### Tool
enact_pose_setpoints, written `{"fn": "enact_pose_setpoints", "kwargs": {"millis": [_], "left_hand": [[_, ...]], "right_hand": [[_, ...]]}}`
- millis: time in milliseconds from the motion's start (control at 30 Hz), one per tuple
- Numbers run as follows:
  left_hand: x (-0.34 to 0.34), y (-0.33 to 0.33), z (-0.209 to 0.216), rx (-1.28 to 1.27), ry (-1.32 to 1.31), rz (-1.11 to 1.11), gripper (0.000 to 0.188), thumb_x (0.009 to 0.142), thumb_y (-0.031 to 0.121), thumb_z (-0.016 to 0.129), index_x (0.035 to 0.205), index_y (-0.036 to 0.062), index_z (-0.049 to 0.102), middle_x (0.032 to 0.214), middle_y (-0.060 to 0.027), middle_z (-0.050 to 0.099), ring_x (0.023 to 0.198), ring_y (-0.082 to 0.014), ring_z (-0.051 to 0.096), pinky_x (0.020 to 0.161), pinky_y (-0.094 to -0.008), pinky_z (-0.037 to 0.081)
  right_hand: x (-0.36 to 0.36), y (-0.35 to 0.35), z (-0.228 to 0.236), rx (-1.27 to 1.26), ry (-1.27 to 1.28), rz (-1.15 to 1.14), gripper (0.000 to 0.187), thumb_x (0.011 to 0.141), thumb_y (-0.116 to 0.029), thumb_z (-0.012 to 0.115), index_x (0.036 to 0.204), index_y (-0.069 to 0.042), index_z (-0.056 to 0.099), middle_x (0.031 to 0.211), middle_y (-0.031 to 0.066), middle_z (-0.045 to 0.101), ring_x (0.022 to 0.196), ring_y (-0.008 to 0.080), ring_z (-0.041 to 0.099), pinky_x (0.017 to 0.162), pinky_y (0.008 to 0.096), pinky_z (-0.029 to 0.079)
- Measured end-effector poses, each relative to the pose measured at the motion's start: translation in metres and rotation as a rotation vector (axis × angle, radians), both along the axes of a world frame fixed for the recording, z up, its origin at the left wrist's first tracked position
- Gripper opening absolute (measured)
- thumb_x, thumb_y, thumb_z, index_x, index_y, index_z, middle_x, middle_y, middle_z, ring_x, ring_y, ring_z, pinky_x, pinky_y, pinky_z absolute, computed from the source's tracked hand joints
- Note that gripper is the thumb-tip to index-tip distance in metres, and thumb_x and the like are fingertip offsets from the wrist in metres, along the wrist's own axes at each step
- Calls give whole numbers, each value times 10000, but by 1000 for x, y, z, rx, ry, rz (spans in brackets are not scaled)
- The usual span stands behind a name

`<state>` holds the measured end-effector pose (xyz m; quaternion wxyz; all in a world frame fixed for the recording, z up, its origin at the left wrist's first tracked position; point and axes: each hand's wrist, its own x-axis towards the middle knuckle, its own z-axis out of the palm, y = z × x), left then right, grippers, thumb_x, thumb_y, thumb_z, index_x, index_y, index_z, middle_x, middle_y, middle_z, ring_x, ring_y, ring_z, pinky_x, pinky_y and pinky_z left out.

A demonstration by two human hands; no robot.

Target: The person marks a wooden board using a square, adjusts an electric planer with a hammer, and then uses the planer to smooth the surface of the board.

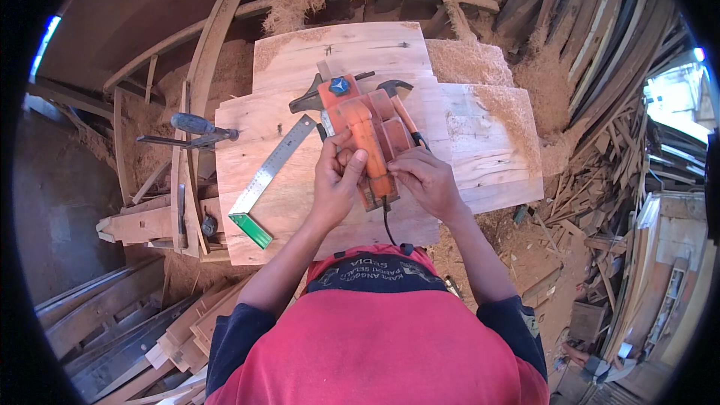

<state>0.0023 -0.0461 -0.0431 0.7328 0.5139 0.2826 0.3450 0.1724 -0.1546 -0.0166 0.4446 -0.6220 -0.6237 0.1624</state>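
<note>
- the left hand has its fingers curled round the near end of the orange electric wood planer with a long handle, thumb up along the handle, so the fingers are closed on it.
- the right hand has its fingertips bent and pinched at the planer's lower right side; i cannot tell if they grip a small part or only press there.
- both hands seem to hold the planer so it stays put while the fingers work at it.
- the planer lies on its side on the pale wooden boards, right in front of the person, with its black cord hanging off the near edge.
- a claw hammer with an orange handle lies just behind the planer, touching it or almost.
- a steel try square with a green handle lies flat to the left, near at hand.
- a dark-handled screwdriver rests further left.
- there are no boxes or bowls; wood shavings lie in loose heaps on the boards.
</note>
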Motion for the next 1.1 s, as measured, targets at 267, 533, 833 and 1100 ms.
{"fn": "enact_pose_setpoints", "kwargs": {"millis": [267,533,833,1100], "left_hand": [[2,-2,-5,2,-46,16,401,1024,138,614,1360,2,441,728,36,530,593,-18,484,514,-195,393],[12,-2,-5,80,-44,40,423,985,81,657,1340,-43,465,711,72,489,584,1,453,503,-178,368],[0,3,-5,120,39,49,433,981,130,681,1326,-49,490,688,53,549,586,-2,503,506,-181,391],[-4,5,3,-76,-57,0,416,990,94,648,1349,-48,494,736,33,561,634,-28,536,581,-200,446]], "right_hand": [[-13,-3,5,86,-222,-24,132,870,2,689,990,-15,635,1008,140,682,947,327,659,861,416,529],[-24,-11,23,192,-406,117,169,859,18,697,1013,-12,633,1013,142,666,944,328,656,881,422,524],[-27,-16,3,-102,39,-133,202,914,-1,679,1115,18,675,1086,165,687,983,310,690,821,352,554],[1,1,13,60,-462,84,205,818,-43,696,1017,-24,650,1056,125,661,966,296,675,837,388,557]]}}
